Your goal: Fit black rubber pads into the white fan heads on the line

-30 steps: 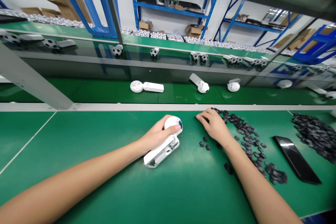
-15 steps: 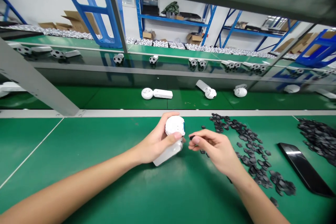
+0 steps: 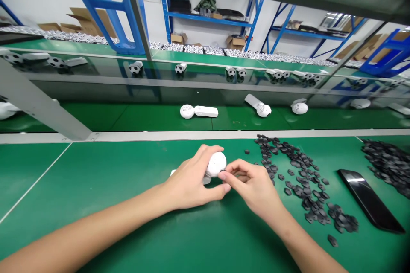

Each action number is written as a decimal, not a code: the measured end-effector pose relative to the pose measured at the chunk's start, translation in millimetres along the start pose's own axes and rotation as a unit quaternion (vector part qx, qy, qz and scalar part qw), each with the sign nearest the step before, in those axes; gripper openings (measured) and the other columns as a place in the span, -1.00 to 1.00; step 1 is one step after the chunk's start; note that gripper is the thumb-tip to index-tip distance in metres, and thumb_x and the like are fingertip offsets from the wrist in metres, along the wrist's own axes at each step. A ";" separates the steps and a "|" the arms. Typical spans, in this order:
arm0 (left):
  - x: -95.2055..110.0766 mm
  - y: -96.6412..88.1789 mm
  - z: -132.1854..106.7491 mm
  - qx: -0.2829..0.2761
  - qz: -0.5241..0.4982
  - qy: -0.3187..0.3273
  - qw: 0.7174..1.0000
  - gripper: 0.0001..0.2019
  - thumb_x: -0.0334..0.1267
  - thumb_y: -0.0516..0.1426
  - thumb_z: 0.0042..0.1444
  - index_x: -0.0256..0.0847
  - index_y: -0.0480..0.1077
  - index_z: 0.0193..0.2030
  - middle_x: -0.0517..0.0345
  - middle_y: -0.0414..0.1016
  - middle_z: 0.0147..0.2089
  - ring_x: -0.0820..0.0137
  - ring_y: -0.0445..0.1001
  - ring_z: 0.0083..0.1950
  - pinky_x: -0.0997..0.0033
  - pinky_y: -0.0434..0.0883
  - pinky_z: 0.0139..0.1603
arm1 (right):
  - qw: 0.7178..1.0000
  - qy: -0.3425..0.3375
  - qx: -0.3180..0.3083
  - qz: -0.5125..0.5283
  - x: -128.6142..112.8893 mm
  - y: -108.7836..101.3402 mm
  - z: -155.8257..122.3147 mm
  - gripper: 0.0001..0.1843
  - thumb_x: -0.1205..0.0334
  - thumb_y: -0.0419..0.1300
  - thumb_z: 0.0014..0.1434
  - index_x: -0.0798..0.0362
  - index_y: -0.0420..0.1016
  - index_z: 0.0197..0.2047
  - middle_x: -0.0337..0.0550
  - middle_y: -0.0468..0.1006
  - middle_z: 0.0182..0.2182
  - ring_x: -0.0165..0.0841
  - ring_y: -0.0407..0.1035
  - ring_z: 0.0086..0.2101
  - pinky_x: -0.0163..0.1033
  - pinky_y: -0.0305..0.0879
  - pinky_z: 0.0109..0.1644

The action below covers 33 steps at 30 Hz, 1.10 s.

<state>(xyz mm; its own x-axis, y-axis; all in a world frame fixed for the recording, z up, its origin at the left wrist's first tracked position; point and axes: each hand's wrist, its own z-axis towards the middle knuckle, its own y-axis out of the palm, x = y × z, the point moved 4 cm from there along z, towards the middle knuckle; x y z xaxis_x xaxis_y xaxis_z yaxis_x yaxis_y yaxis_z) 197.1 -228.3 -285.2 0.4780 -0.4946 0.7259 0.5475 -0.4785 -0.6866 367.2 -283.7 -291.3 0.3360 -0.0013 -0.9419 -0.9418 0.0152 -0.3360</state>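
My left hand is wrapped round a white hand-held fan with a round ball-shaped head, holding it just above the green table. Its handle is mostly hidden behind my fingers. My right hand pinches a small black piece against the lower edge of the fan's head. A scatter of the same small black pieces lies on the table just right of my right hand.
A black phone lies at the right, with a second pile of black pieces beyond it. White fans lie on the green belt behind the table's grey edge. Football-patterned fans sit on a farther belt. A grey frame post slants at the left.
My right hand picked a black piece from the scatter and carried it left to the fan's head. My left hand lifted the fan off the table and turned it.
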 end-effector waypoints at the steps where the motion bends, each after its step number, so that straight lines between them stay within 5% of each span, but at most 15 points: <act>1: -0.5 1.1 0.3 0.003 -0.004 -0.002 1.000 -0.19 0.13 0.32 0.11 0.09 0.07 0.41 0.04 0.34 0.19 0.19 0.52 -0.08 0.20 0.50 -0.20 | 1.000 0.005 0.007 -0.002 -0.6 0.7 0.1 -0.76 0.05 0.39 0.24 0.03 0.57 -0.33 -0.25 0.64 -0.41 -0.40 0.49 -0.43 -0.36 0.38 -0.36; 6: -5.2 7.8 1.5 0.027 -0.019 0.009 0.999 -0.26 0.21 0.28 0.18 0.02 0.13 0.37 0.01 0.34 0.18 0.14 0.50 0.01 0.09 0.49 0.00 | 0.999 0.004 0.039 -0.025 -0.6 -0.6 1.7 -0.70 0.04 0.42 0.19 0.03 0.53 -0.43 -0.29 0.56 -0.54 -0.43 0.38 -0.54 -0.34 0.29 -0.44; 10: -8.2 9.9 2.5 0.025 -0.013 0.019 0.999 -0.34 0.20 0.22 0.26 0.00 0.14 0.36 -0.01 0.36 0.16 0.15 0.52 -0.04 0.09 0.47 -0.03 | 0.998 -0.011 0.041 -0.051 7.7 -0.6 5.0 -0.60 0.00 0.41 0.19 0.01 0.41 -0.52 -0.29 0.48 -0.58 -0.42 0.29 -0.55 -0.31 0.21 -0.47; 16: -4.8 3.4 4.4 -0.008 -0.012 0.031 0.999 -0.45 0.18 0.20 0.28 0.02 0.21 0.28 0.05 0.44 0.16 0.15 0.52 -0.01 0.22 0.44 -0.12 | 0.988 -0.083 -0.064 -0.114 7.1 -7.3 12.0 -0.68 0.04 0.19 0.40 -0.01 0.46 -0.37 -0.26 0.57 -0.40 -0.36 0.41 -0.37 -0.29 0.30 -0.26; 19: -1.7 5.9 0.9 -0.040 0.028 0.041 0.998 -0.51 0.11 0.13 0.35 0.00 0.19 0.30 0.04 0.48 0.14 0.16 0.54 -0.07 0.22 0.42 -0.15 | 0.984 -0.072 -0.082 -0.142 11.8 -35.6 19.0 -0.55 0.03 -0.05 0.53 -0.03 0.57 -0.24 -0.20 0.65 -0.27 -0.30 0.50 -0.24 -0.25 0.35 -0.13; 25: 0.3 13.4 -8.3 -0.073 0.125 0.104 0.984 -0.60 0.02 0.04 0.40 -0.08 0.19 0.27 0.02 0.50 0.03 0.22 0.51 -0.30 0.21 0.39 -0.29 | 0.944 0.005 0.038 -0.326 50.8 -100.5 38.6 -0.68 0.05 0.10 0.44 -0.06 0.65 0.02 -0.10 0.70 -0.10 -0.18 0.54 -0.19 -0.16 0.36 -0.13; 29: -5.4 9.4 -4.8 0.019 0.071 0.201 0.977 -0.47 -0.06 0.16 0.35 -0.07 0.09 0.35 -0.12 0.44 0.22 0.09 0.54 0.07 0.09 0.51 -0.01 | 0.937 0.000 0.034 -0.347 67.6 -99.5 47.6 -0.70 0.05 0.18 0.38 -0.11 0.66 0.06 -0.14 0.67 -0.13 -0.24 0.50 -0.27 -0.18 0.34 -0.18; 33: -16.5 14.4 2.5 0.035 0.068 0.284 0.956 -0.32 -0.20 0.20 0.34 -0.07 -0.03 0.49 -0.20 0.31 0.41 0.05 0.30 0.44 -0.06 0.32 0.41 | 0.940 -0.023 0.045 -0.336 72.5 -90.9 54.1 -0.78 0.08 0.25 0.32 -0.02 0.68 -0.11 -0.13 0.63 -0.23 -0.27 0.46 -0.32 -0.19 0.31 -0.21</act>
<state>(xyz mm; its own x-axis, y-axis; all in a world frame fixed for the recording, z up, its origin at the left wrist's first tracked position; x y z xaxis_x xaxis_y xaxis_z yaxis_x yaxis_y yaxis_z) 198.8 -225.1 -307.0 0.1077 -0.8725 0.4766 0.5614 -0.3423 -0.7534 478.0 -231.1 -328.9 0.8573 0.0024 -0.5149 -0.5119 0.1101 -0.8519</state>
